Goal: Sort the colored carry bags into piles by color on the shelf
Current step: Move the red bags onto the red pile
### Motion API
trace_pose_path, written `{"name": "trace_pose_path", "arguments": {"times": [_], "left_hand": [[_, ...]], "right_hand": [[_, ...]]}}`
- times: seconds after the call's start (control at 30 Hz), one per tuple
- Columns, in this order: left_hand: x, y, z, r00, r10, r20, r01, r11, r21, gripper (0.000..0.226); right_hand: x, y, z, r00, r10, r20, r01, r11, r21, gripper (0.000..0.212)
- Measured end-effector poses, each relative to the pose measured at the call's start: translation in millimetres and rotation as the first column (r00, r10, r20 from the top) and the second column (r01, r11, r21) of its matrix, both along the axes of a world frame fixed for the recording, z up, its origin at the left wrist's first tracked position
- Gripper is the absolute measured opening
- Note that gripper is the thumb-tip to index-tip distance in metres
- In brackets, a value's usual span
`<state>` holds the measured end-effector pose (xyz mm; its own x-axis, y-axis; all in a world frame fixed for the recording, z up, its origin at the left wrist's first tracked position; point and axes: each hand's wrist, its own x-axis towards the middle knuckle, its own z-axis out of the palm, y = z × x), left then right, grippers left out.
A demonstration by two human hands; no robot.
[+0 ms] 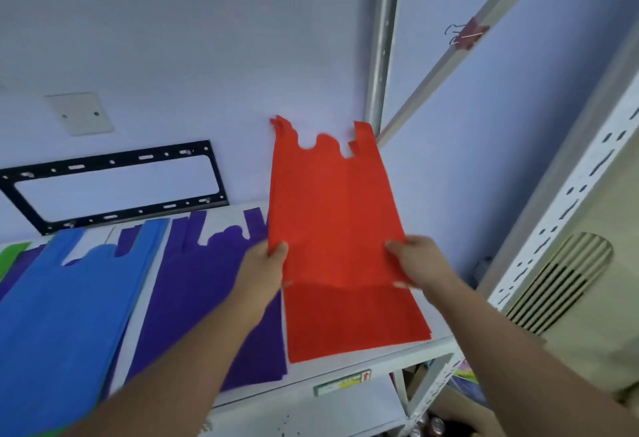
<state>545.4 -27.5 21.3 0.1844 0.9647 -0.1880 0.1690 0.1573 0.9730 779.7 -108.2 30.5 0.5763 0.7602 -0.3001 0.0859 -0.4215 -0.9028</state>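
Left hand (262, 274): pinches the left edge of the raised red bag (328, 201), thumb on top. Right hand (420, 264): pinches the right edge; hands well apart.
Raised red bag: held flat, handles pointing to the wall, over the red pile (352, 319) at the right end of the shelf (363, 364).
Purple pile (204, 291): just left of the red.
Blue pile (65, 305): left again.
Green bag (12, 257): far left, mostly hidden.
Black bracket (110, 162), wall plate (80, 113): on the wall behind.
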Motion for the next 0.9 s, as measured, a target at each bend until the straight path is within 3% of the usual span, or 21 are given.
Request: {"name": "trace_pose_path", "arguments": {"times": [0.13, 0.2, 0.4, 0.53, 0.67, 0.8, 0.9], "left_hand": [[-1, -27, -65, 0.968, -0.050, -0.246, 0.009, 0.986, -0.166, 0.023], [-2, -28, -81, 0.945, -0.072, -0.318, 0.014, 0.983, -0.182, 0.030], [2, -27, -75, 0.940, -0.081, -0.332, 0.004, 0.974, -0.228, 0.020], [1, -22, -78, 0.877, -0.128, -0.464, 0.068, 0.987, -0.143, 0.025], [-3, -22, -66, 0.850, -0.161, -0.502, 0.084, 0.981, -0.172, 0.028], [-29, -15, -55, 0.768, -0.078, -0.636, 0.105, 0.995, 0.004, 0.036], [-65, -6, -47, 0.744, -0.055, -0.666, 0.117, 0.992, 0.050, 0.040]], "right_hand": [[6, -30, -53, 0.986, 0.090, 0.138, -0.044, 0.951, -0.305, 0.019], [11, -35, -70, 0.957, 0.162, 0.239, -0.064, 0.926, -0.371, 0.024], [19, -31, -81, 0.908, 0.231, 0.349, -0.087, 0.920, -0.383, 0.023], [21, -34, -84, 0.876, 0.244, 0.416, -0.074, 0.920, -0.385, 0.024], [13, -31, -73, 0.842, 0.194, 0.504, 0.014, 0.925, -0.380, 0.032], [-13, -9, -49, 0.674, 0.168, 0.719, 0.018, 0.970, -0.244, 0.052], [-39, 19, -34, 0.697, 0.228, 0.680, -0.110, 0.971, -0.213, 0.047]]}}
